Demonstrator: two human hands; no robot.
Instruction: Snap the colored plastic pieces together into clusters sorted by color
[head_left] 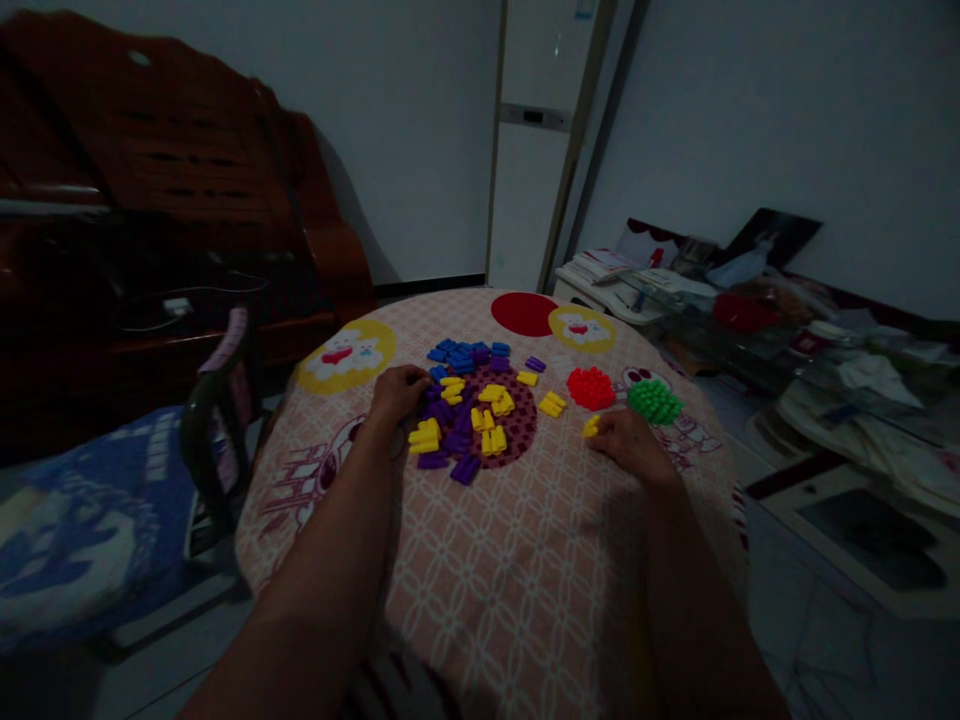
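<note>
My right hand (631,440) pinches a small yellow plastic piece (591,426) just in front of the red cluster. On the left, my left hand (400,392) has its fingers drawn together at the edge of the pile; what they hold, if anything, is hidden. Beside it lie blue pieces (459,352), with purple pieces (457,432) and yellow pieces (496,400) mixed in toward the middle. A few yellow pieces (552,404) sit apart between my hands. A heap of red pieces (590,388) and a heap of green pieces (655,401) are beyond my right hand.
A patterned pink cloth (480,570) covers the round table. To the left stands a chair (214,440) with a blue seat cover, and a wooden bench (172,170) is behind it. A cluttered glass-topped cabinet (750,320) runs along the right wall.
</note>
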